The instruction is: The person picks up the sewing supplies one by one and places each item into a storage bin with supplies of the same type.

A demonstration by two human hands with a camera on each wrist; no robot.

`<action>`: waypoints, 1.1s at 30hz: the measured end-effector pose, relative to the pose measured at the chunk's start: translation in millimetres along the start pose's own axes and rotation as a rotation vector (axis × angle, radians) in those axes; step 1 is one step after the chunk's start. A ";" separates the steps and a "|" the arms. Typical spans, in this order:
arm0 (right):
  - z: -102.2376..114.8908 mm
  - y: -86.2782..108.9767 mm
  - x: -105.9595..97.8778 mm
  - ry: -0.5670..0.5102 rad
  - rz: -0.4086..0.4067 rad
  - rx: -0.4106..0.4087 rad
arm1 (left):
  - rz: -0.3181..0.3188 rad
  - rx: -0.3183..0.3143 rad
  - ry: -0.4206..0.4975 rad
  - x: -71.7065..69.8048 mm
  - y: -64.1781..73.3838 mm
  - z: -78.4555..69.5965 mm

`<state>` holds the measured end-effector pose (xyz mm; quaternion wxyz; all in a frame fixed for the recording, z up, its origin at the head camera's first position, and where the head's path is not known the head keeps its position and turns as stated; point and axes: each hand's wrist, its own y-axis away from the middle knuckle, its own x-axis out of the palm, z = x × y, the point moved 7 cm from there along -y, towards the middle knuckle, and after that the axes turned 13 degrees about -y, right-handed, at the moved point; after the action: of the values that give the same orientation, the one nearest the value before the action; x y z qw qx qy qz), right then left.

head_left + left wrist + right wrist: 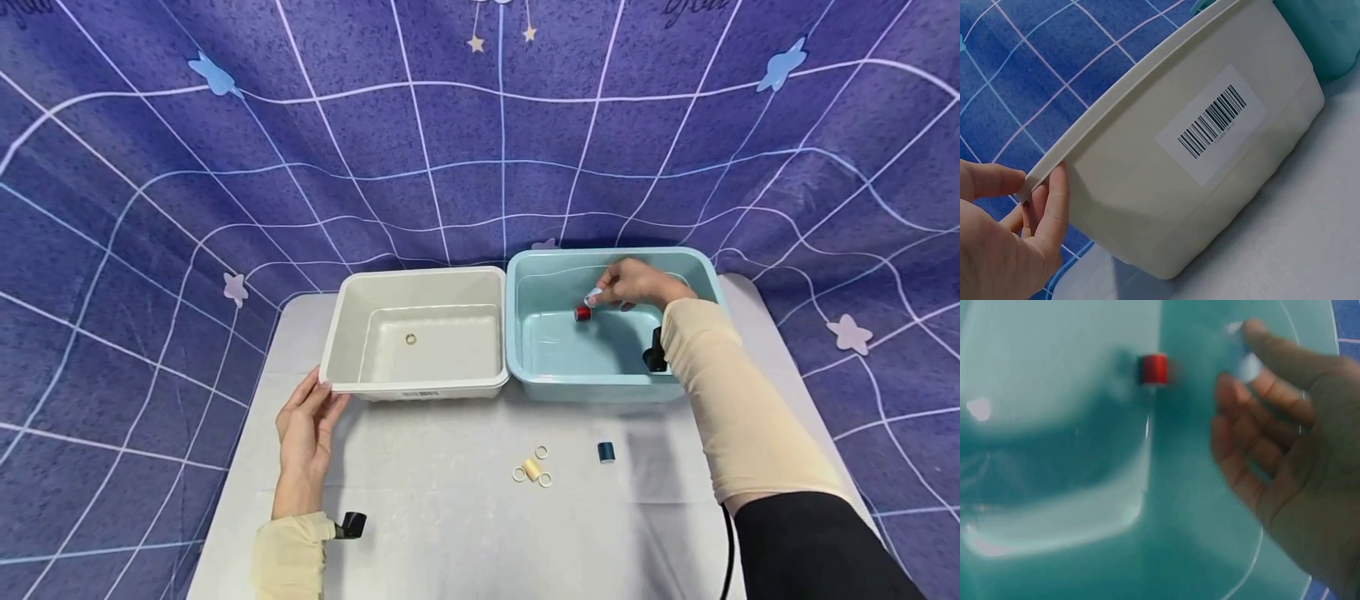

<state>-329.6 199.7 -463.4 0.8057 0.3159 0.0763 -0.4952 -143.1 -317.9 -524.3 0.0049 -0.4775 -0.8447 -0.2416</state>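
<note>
My right hand point(633, 283) is inside the teal bin point(585, 390), pinching a pale blue thread spool point(1243, 357) with white ends between thumb and fingers. Just beyond those fingertips, a red thread spool point(582, 313) lies on the bin floor; it shows in the right wrist view as well. At the front left corner of the off-white bin point(420, 287), my left hand point(306, 425) grips the rim with thumb and fingers. A barcode label point(1212, 125) is on that bin's front wall. One small ring point(410, 339) lies inside it.
Both bins stand side by side at the table's back edge, against a purple curtain point(465, 133). In front of them on the white table point(420, 517) are a dark blue spool point(606, 452), a yellow spool point(532, 469) and cream rings point(519, 474) around it.
</note>
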 end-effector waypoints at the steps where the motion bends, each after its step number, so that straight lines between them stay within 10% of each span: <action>1: -3.1 0.3 1.2 -0.007 0.009 0.032 | 0.001 0.000 0.002 0.0 0.1 0.4; 5: -18.1 1.0 4.9 -0.062 0.027 0.189 | 0.009 -0.003 0.022 0.5 0.5 0.9; 15: -52.0 -11.1 14.0 -0.323 -0.216 0.521 | 0.020 0.023 0.011 1.8 2.6 -3.5; 23: -58.3 -17.2 20.3 -0.298 -0.325 0.529 | 0.025 0.016 0.005 0.9 2.9 -0.2; 33: -70.8 -15.7 28.4 -0.569 -0.531 0.506 | 0.033 0.023 0.024 -0.5 1.9 -0.7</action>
<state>-315.3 215.0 -538.5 0.5375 0.3235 -0.1927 -0.7545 -141.4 -317.8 -523.0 0.0249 -0.4884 -0.8393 -0.2373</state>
